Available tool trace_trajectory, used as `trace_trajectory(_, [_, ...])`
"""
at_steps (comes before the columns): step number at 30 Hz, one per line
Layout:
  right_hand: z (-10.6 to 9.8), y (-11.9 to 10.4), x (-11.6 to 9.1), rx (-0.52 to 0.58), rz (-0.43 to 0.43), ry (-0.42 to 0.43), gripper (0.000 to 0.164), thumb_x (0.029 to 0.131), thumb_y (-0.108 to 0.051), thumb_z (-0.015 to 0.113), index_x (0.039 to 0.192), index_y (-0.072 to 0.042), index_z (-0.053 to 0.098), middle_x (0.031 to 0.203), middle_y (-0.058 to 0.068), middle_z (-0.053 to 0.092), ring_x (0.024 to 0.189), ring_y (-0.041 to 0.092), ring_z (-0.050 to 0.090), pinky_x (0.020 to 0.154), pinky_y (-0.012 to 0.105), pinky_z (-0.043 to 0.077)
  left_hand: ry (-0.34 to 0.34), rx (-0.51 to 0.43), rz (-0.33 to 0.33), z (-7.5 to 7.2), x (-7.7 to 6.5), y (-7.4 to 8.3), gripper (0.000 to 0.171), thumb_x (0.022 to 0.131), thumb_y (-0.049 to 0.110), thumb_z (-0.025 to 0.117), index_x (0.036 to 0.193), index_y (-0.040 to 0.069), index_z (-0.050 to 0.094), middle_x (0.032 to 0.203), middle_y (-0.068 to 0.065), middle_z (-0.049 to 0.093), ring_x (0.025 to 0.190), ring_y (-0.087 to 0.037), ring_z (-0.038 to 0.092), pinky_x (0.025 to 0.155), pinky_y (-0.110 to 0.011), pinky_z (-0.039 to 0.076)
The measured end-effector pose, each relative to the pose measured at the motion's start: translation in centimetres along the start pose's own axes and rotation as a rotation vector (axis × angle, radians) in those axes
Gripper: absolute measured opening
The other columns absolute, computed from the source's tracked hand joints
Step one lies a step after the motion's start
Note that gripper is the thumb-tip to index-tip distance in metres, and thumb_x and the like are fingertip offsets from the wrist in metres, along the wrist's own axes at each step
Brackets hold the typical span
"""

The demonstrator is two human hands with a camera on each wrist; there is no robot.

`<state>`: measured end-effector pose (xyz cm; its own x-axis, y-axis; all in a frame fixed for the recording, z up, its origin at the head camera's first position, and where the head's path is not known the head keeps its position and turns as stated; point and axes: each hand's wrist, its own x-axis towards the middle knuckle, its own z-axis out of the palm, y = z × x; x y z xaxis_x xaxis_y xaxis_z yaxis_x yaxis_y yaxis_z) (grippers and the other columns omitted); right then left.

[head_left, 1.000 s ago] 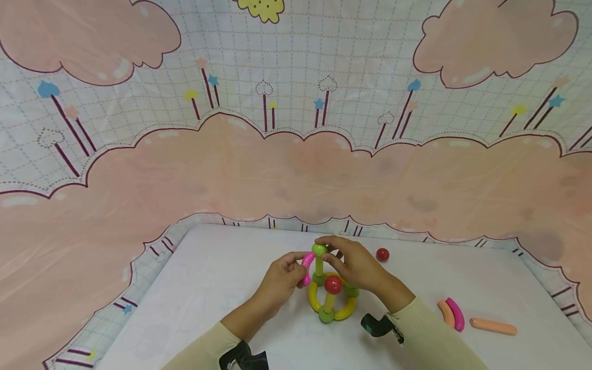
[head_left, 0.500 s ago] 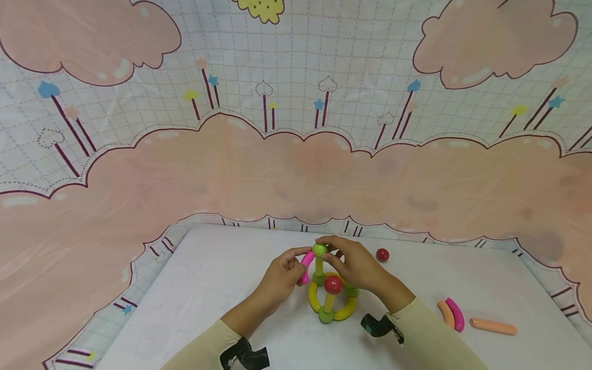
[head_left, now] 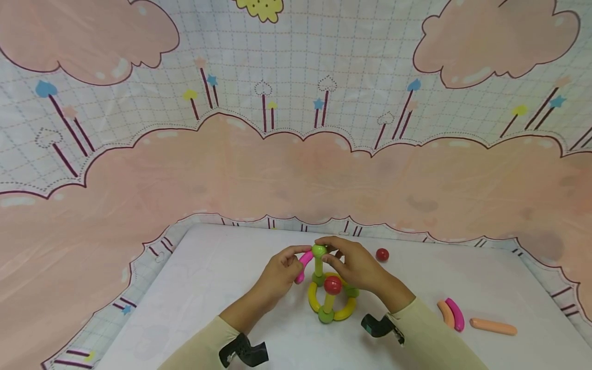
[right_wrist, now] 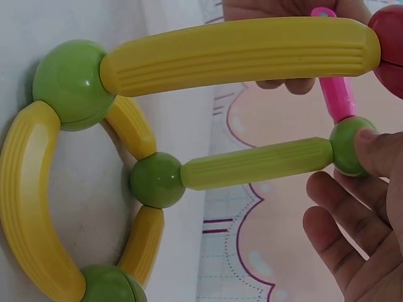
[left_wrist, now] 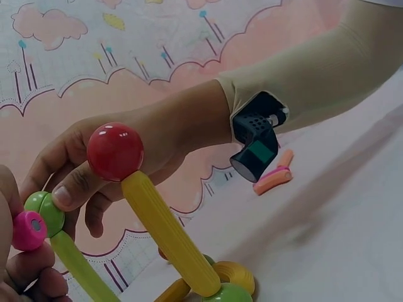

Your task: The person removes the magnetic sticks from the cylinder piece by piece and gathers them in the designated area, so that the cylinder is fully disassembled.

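Note:
My left hand (head_left: pixel 276 277) pinches a curved pink rod (head_left: pixel 302 263), whose upper end meets the top green ball (head_left: pixel 318 251). That ball sits on an upright light green rod (right_wrist: pixel 258 163), and my right hand (head_left: pixel 358 263) holds it between thumb and fingers. Below stands a ring of curved yellow rods (right_wrist: pixel 28 195) joined by green balls (right_wrist: pixel 157 180). From the ring's near side rises a yellow rod (left_wrist: pixel 170 236) topped by a red ball (left_wrist: pixel 116 151). A grey disc shows in the pink rod's end in the left wrist view.
On the white table (head_left: pixel 199 267), a loose red ball (head_left: pixel 382 255) lies behind my right forearm. Farther right are a curved orange rod (head_left: pixel 446 313), a curved magenta rod (head_left: pixel 455 314) and a straight orange rod (head_left: pixel 493 326). A patterned cloth (head_left: pixel 296 174) hangs behind.
The pink rod's lower end has swung left, away from the upright, while its upper end stays at the green ball. My left hand has shifted slightly left with it. My right hand stays put.

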<state>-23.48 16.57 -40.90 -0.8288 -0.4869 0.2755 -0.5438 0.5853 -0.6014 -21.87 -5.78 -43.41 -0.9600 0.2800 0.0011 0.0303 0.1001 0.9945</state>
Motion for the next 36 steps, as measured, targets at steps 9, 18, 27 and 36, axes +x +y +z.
trace_trajectory(9, [-0.1, 0.1, -0.1, -0.003, 0.007, 0.006, 0.041, 0.098, -0.016, 0.071, 0.138, -0.018, 0.063, 0.128, -0.001, 0.068, 0.097, 0.018, 0.065, 0.081, 0.028, 0.057, -0.005, 0.001, -0.039, -0.1, -0.2, 0.2, 0.039, 0.1, 0.01, 0.053, 0.137, 0.011, 0.064, 0.076, -0.004, 0.055, 0.072, -0.017, 0.05, 0.064, -0.027, 0.043])
trace_trajectory(18, [0.0, 0.1, -0.1, 0.013, 0.0, 0.011, 0.041, 0.097, -0.015, 0.072, 0.137, -0.016, 0.063, 0.127, -0.003, 0.068, 0.097, 0.016, 0.064, 0.083, 0.028, 0.056, -0.009, 0.083, -0.026, -0.5, -0.4, -0.6, 0.037, 0.102, 0.014, 0.054, 0.139, 0.013, 0.061, 0.085, -0.006, 0.062, 0.076, -0.019, 0.056, 0.071, -0.034, 0.051])
trace_trajectory(27, [0.3, -0.1, -0.1, 0.04, 0.005, -0.019, 0.041, 0.097, -0.015, 0.072, 0.137, -0.018, 0.062, 0.127, -0.003, 0.067, 0.1, 0.018, 0.064, 0.084, 0.029, 0.056, -0.016, 0.2, 0.069, -0.8, -0.5, -0.8, 0.043, 0.096, 0.005, 0.054, 0.135, 0.017, 0.065, 0.077, -0.004, 0.055, 0.066, -0.017, 0.047, 0.053, -0.023, 0.04])
trace_trajectory(36, [0.0, 0.4, -0.3, 0.027, -0.001, 0.007, 0.041, 0.097, -0.014, 0.071, 0.137, -0.016, 0.061, 0.126, 0.0, 0.068, 0.101, 0.021, 0.066, 0.083, 0.028, 0.056, -0.047, 0.223, 0.029, -0.4, -0.7, -0.4, 0.036, 0.1, 0.01, 0.052, 0.132, 0.015, 0.068, 0.077, -0.003, 0.055, 0.068, -0.017, 0.049, 0.055, -0.024, 0.041])
